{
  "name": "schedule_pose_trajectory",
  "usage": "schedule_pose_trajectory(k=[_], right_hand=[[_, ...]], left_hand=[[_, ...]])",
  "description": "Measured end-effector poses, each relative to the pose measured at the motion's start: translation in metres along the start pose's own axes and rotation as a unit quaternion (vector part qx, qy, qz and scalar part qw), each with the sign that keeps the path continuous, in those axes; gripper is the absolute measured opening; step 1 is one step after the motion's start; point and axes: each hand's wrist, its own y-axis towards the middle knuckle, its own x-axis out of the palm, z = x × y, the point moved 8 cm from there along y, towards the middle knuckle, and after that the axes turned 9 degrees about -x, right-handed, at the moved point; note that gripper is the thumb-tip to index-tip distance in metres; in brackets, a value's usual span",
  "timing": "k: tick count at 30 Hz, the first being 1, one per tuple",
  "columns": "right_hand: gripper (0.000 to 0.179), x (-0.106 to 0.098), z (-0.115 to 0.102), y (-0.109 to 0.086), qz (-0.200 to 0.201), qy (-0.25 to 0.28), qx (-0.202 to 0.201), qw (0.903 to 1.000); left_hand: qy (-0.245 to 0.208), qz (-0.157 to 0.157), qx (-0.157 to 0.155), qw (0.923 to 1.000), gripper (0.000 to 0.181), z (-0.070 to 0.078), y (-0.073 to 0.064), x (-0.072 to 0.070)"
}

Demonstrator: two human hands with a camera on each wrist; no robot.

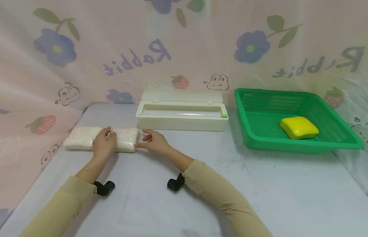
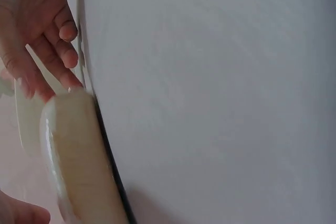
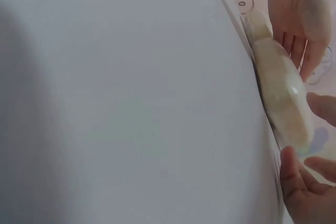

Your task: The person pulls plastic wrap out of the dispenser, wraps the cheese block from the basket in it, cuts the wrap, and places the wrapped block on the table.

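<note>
Two white, red-speckled, pillow-shaped blocks lie end to end at the left of the table. My left hand (image 1: 104, 143) is over the left end of the nearer-to-centre block (image 1: 126, 140), beside the other block (image 1: 81, 138). Its fingers hang fairly straight along that block in the right wrist view. At the opposite end, my right hand (image 1: 154, 141) has its fingertips by a loose edge of clear film, fingers spread and lightly bent. The block's side (image 2: 79, 145) looks glossy, film-wrapped, in the left wrist view.
Behind the hands stands a white cling film dispenser (image 1: 182, 123), lid raised, with a film roll (image 1: 181, 113) inside. To the right, a green basket (image 1: 246, 131) holds a yellow block (image 1: 299, 127). Printed curtains close off the back and sides.
</note>
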Motion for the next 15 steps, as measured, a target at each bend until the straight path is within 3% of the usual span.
schedule_pose_trajectory(k=[5, 9, 15], right_hand=[[0.053, -0.025, 0.007, -0.008, 0.030, 0.022, -0.011, 0.9992], [0.042, -0.049, 0.009, -0.014, 0.060, 0.025, -0.027, 0.9975], [0.035, -0.079, 0.011, -0.026, 0.097, 0.037, -0.042, 0.9936]], left_hand=[[-0.028, 0.042, 0.046, 0.9977, 0.043, 0.017, -0.005, 0.003], [-0.056, 0.075, 0.106, 0.9900, 0.033, 0.035, -0.008, 0.007], [-0.068, 0.074, 0.165, 0.9812, 0.028, 0.058, -0.010, 0.023]])
